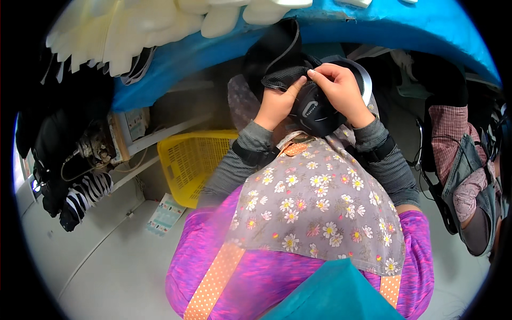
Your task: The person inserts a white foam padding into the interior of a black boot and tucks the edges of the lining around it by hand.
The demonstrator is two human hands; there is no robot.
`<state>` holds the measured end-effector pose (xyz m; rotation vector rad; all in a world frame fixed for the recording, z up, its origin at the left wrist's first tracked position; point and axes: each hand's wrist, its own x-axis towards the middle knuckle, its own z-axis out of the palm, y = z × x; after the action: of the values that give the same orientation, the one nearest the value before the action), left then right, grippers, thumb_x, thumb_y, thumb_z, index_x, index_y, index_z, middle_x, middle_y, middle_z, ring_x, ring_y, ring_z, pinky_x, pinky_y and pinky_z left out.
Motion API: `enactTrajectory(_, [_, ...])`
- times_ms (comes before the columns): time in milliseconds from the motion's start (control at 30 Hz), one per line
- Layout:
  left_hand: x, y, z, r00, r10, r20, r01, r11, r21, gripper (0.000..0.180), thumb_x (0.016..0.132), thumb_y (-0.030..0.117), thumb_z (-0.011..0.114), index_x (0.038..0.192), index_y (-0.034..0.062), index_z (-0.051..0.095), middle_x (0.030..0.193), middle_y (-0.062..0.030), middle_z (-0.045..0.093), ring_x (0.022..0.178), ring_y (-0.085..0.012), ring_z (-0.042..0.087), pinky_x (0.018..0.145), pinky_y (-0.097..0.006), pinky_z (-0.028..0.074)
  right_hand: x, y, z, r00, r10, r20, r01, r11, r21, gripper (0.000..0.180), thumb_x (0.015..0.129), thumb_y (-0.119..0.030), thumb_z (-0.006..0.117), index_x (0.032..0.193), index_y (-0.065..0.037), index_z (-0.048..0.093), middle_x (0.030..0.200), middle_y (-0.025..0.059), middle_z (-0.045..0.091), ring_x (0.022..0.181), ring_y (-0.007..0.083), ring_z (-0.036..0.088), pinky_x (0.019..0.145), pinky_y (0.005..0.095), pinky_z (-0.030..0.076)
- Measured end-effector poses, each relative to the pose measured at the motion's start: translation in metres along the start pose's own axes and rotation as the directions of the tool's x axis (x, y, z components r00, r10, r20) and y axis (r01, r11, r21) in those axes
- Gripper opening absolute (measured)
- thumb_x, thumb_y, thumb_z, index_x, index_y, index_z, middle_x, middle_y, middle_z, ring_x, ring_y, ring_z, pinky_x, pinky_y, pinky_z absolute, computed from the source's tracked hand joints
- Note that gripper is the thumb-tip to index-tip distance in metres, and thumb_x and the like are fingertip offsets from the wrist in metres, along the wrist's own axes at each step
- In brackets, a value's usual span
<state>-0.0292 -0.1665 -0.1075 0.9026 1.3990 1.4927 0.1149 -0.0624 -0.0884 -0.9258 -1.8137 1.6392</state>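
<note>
"Where are we holding our work?"

"We are holding the black fabric piece (324,122), the one with the grey emblem (311,109), in the middle of the scene, beyond the far end of our floral apron (314,213) and just short of the blue-covered surface (373,26)."

"And how are our hands sitting on it?"

"Our left hand (278,105) is gripping it from the left, its thumb pressing on the dark textured edge (278,79); its other fingers are mostly hiding from view. Our right hand (340,89) is pinching that same edge between thumb and forefinger, right beside the left thumb."

"What are we seeing around us?"

"Rounded off-white pieces (133,26) are lying at the far left, some overhanging the surface. The yellow plastic basket (184,162) is standing left of our striped left sleeve (226,173), and a patterned card (165,213) is lying nearer, on the floor (122,250). Another person (450,125), in plaid, is showing well to the right."
</note>
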Motion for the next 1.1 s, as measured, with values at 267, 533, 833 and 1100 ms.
enactTrajectory(267, [-0.013,0.008,0.002,0.994,0.049,-0.1,-0.047,0.999,0.018,0.02,0.09,0.007,0.071,0.108,-0.0027,0.068,0.107,-0.0072,0.07,0.096,-0.0148,0.065,0.084,-0.028,0.052,0.0,-0.01,-0.002,0.992,-0.118,0.052,0.123,0.987,-0.099,0.02,0.09,-0.013,0.068,0.086,0.006,0.068,0.075,0.0097,0.065,0.066,0.0136,0.059,0.059,0.0272,0.046])
enactTrajectory(533, [-0.001,-0.004,0.007,0.993,0.071,-0.096,-0.066,0.997,0.047,0.02,0.091,0.006,0.07,0.109,-0.0023,0.068,0.106,-0.007,0.07,0.095,-0.015,0.065,0.085,-0.028,0.051,0.007,-0.001,-0.005,0.993,-0.091,0.07,0.093,0.995,-0.034,0.02,0.092,-0.015,0.066,0.089,0.005,0.068,0.074,0.0089,0.065,0.065,0.0125,0.057,0.06,0.0265,0.046])
enactTrajectory(833, [-0.004,0.035,0.005,0.998,-0.051,-0.02,0.051,0.999,0.011,0.021,0.09,0.006,0.069,0.11,-0.0025,0.068,0.106,-0.0062,0.07,0.094,-0.0141,0.065,0.083,-0.028,0.052,0.001,0.006,-0.004,0.996,-0.003,0.085,-0.019,0.968,0.252,0.02,0.092,-0.016,0.068,0.092,0.003,0.071,0.078,-0.0027,0.065,0.072,0.0045,0.055,0.065,0.0217,0.045])
enactTrajectory(1100, [0.01,0.039,0.013,0.981,-0.191,0.025,0.189,0.979,0.078,0.023,0.094,0.017,0.068,0.107,-0.002,0.069,0.098,-0.0027,0.07,0.085,-0.0084,0.062,0.073,-0.024,0.05,0.015,0.021,-0.013,0.973,0.197,0.118,-0.228,0.889,0.396,0.021,0.093,-0.018,0.069,0.095,0.002,0.073,0.084,-0.0008,0.07,0.073,0.0044,0.06,0.066,0.0195,0.049])
